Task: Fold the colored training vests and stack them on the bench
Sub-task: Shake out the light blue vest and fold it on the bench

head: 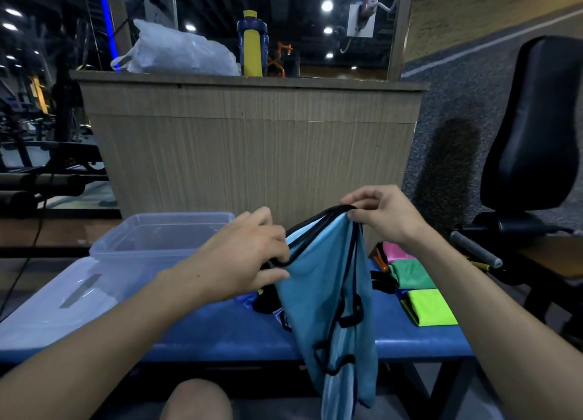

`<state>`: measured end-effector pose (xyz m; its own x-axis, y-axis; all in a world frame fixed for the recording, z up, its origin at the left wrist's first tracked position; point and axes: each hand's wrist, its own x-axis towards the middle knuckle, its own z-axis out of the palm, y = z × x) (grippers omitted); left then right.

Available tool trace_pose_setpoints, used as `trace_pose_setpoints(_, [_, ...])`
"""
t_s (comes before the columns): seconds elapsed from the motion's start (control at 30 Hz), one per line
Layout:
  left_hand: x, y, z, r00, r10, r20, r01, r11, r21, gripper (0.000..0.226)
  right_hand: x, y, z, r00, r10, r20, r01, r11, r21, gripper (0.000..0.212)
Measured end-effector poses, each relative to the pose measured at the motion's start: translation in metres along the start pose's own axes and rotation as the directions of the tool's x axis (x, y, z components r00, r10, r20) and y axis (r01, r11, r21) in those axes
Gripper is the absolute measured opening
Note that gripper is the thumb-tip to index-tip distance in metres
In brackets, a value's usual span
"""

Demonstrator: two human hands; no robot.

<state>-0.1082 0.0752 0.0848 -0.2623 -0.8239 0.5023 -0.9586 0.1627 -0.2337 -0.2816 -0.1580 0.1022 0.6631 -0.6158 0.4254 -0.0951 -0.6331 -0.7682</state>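
Note:
A light blue training vest (331, 293) with black trim hangs in front of the blue bench (220, 328), folded lengthwise. My left hand (249, 252) pinches its black edge on the left. My right hand (381, 214) grips the gathered top straps, held a little higher. On the bench's right end lie folded vests in a row: a pink one (396, 251), a green one (411, 276) and a neon yellow-green one (432, 307). A dark heap of further vests (263, 303) lies on the bench behind the blue one, mostly hidden.
A clear plastic bin (157, 233) and its lid (53, 309) occupy the bench's left end. Behind stands a wooden counter (252, 142) with a white plastic bag (176, 52) and a blue-yellow bottle (252, 44). A black padded gym seat (536, 126) is at right. My knee (197, 400) is below.

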Motion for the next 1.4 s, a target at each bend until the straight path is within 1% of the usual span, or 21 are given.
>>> trace_pose_setpoints(0.07, [-0.001, 0.004, -0.012, 0.995, -0.044, 0.091, 0.071, 0.944, -0.323, 0.023, -0.002, -0.001, -0.008, 0.997, 0.039, 0.06, -0.045, 0.995, 0.094, 0.02])
trace_pose_setpoints(0.13, [0.001, 0.01, -0.022, 0.99, -0.036, 0.137, 0.101, 0.854, -0.511, 0.022, -0.004, -0.002, -0.011, 0.99, 0.051, 0.131, -0.071, 0.986, 0.149, 0.019])
trace_pose_setpoints(0.23, [0.003, 0.019, -0.033, 0.983, 0.019, 0.182, 0.103, 0.766, -0.634, 0.023, -0.005, -0.005, -0.008, 0.974, 0.036, 0.222, -0.081, 0.977, 0.196, 0.021])
trace_pose_setpoints(0.3, [0.005, 0.022, -0.039, 0.968, 0.03, 0.248, 0.16, 0.69, -0.706, 0.024, -0.004, -0.006, -0.003, 0.968, 0.022, 0.249, -0.075, 0.976, 0.203, 0.021])
trace_pose_setpoints(0.33, [0.006, 0.023, -0.041, 0.96, 0.037, 0.278, 0.177, 0.69, -0.702, 0.024, -0.003, -0.007, -0.001, 0.967, 0.02, 0.255, -0.073, 0.977, 0.2, 0.021])
trace_pose_setpoints(0.43, [0.009, 0.02, -0.046, 0.965, 0.093, 0.244, 0.056, 0.841, -0.538, 0.017, -0.002, -0.007, 0.004, 0.963, 0.015, 0.267, -0.068, 0.98, 0.19, 0.019])
trace_pose_setpoints(0.5, [0.011, 0.017, -0.051, 0.974, 0.073, 0.214, -0.02, 0.97, -0.242, 0.016, -0.002, -0.006, 0.004, 0.962, 0.019, 0.272, -0.079, 0.974, 0.213, 0.02])
trace_pose_setpoints(0.57, [0.011, 0.009, -0.053, 0.966, -0.073, 0.249, 0.052, 0.994, 0.091, 0.017, -0.001, -0.004, 0.0, 0.958, 0.029, 0.286, -0.107, 0.959, 0.261, 0.023])
trace_pose_setpoints(0.63, [0.008, -0.002, -0.058, 0.951, -0.15, 0.271, 0.109, 0.981, 0.159, 0.015, -0.001, -0.002, -0.005, 0.947, 0.047, 0.319, -0.157, 0.931, 0.33, 0.027])
trace_pose_setpoints(0.67, [0.006, -0.008, -0.06, 0.95, -0.136, 0.282, 0.118, 0.99, 0.079, 0.013, -0.001, -0.001, -0.007, 0.942, 0.058, 0.331, -0.187, 0.909, 0.373, 0.028])
trace_pose_setpoints(0.73, [0.002, -0.014, -0.063, 0.959, -0.083, 0.27, 0.151, 0.959, -0.241, 0.013, -0.001, 0.003, -0.011, 0.933, 0.07, 0.353, -0.233, 0.865, 0.444, 0.029])
trace_pose_setpoints(0.8, [-0.001, -0.012, -0.065, 0.958, -0.068, 0.279, 0.215, 0.811, -0.543, 0.012, -0.002, 0.005, -0.011, 0.918, 0.065, 0.39, -0.258, 0.845, 0.468, 0.031])
trace_pose_setpoints(0.87, [-0.001, -0.009, -0.068, 0.94, -0.075, 0.334, 0.295, 0.671, -0.68, 0.009, -0.001, 0.006, -0.009, 0.905, 0.055, 0.421, -0.274, 0.834, 0.479, 0.031])
trace_pose_setpoints(0.9, [-0.001, -0.01, -0.067, 0.932, -0.087, 0.353, 0.318, 0.664, -0.676, 0.009, 0.0, 0.007, -0.009, 0.903, 0.051, 0.426, -0.278, 0.827, 0.489, 0.031])
trace_pose_setpoints(0.93, [-0.001, -0.014, -0.064, 0.931, -0.112, 0.349, 0.315, 0.728, -0.608, 0.01, 0.0, 0.006, -0.009, 0.904, 0.047, 0.425, -0.278, 0.82, 0.5, 0.031])
trace_pose_setpoints(1.0, [0.001, -0.025, -0.061, 0.939, -0.189, 0.287, 0.261, 0.935, -0.24, 0.015, 0.001, 0.005, -0.009, 0.907, 0.036, 0.42, -0.271, 0.813, 0.515, 0.031])
trace_pose_setpoints(1.03, [0.003, -0.029, -0.061, 0.94, -0.235, 0.249, 0.255, 0.966, -0.051, 0.021, 0.002, 0.004, -0.01, 0.907, 0.029, 0.42, -0.266, 0.812, 0.519, 0.031])
trace_pose_setpoints(1.07, [0.005, -0.033, -0.062, 0.935, -0.278, 0.222, 0.273, 0.96, 0.054, 0.027, 0.002, 0.003, -0.01, 0.907, 0.02, 0.42, -0.261, 0.81, 0.526, 0.033])
trace_pose_setpoints(1.2, [0.019, -0.045, -0.07, 0.909, -0.367, 0.197, 0.338, 0.926, 0.167, 0.03, 0.001, -0.001, -0.009, 0.906, -0.024, 0.424, -0.239, 0.797, 0.555, 0.033])
trace_pose_setpoints(1.3, [0.033, -0.051, -0.076, 0.916, -0.363, 0.168, 0.315, 0.914, 0.257, 0.024, 0.001, -0.003, -0.009, 0.909, -0.044, 0.415, -0.224, 0.788, 0.574, 0.032])
trace_pose_setpoints(1.4, [0.047, -0.051, -0.082, 0.927, -0.352, 0.133, 0.303, 0.908, 0.288, 0.026, 0.002, -0.005, -0.003, 0.942, -0.02, 0.334, -0.195, 0.777, 0.599, 0.026])
